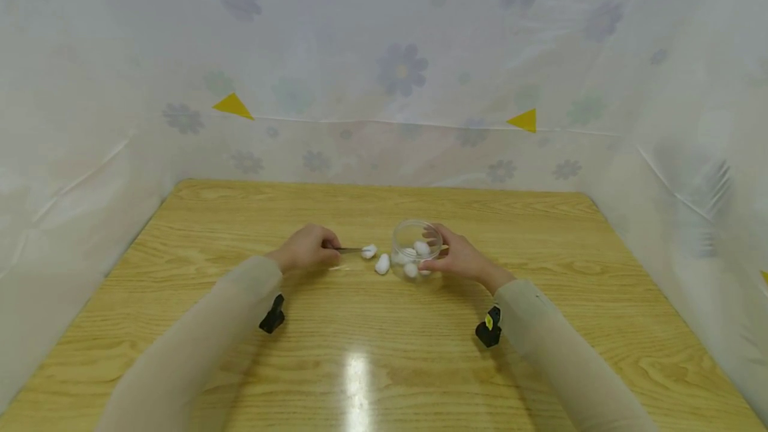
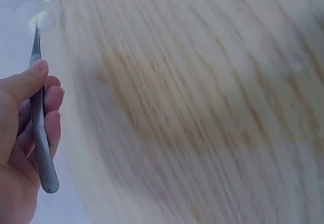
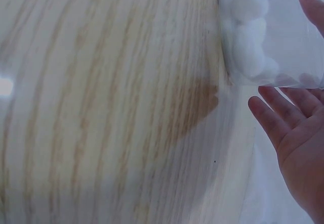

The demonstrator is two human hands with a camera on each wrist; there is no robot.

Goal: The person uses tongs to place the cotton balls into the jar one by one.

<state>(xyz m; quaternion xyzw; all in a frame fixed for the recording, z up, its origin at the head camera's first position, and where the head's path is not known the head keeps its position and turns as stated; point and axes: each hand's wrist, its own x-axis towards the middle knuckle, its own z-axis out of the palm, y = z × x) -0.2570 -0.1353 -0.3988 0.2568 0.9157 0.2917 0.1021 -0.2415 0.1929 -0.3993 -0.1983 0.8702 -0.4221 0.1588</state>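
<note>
My left hand [image 1: 305, 249] pinches metal tweezers [image 2: 43, 150] between thumb and fingers. Their tips meet a white cotton ball [image 1: 369, 251]; whether it is lifted off the table is hard to tell. A second cotton ball [image 1: 383, 264] lies on the wood between the tweezers and a clear round jar [image 1: 397, 239]. Around the jar's right side curves my right hand [image 1: 459, 257], thumb in front and fingers behind. Seen from the right wrist, several cotton balls [image 3: 249, 42] rest at the jar's bottom, and its mouth appears uncovered in the head view.
The wood-grain table [image 1: 384, 325] spreads around both hands. Flowered sheeting [image 1: 360, 145] hangs along its back and sides, with yellow triangles on it. A black wrist camera [image 1: 273, 315] sits under the left sleeve, another [image 1: 489, 329] by the right.
</note>
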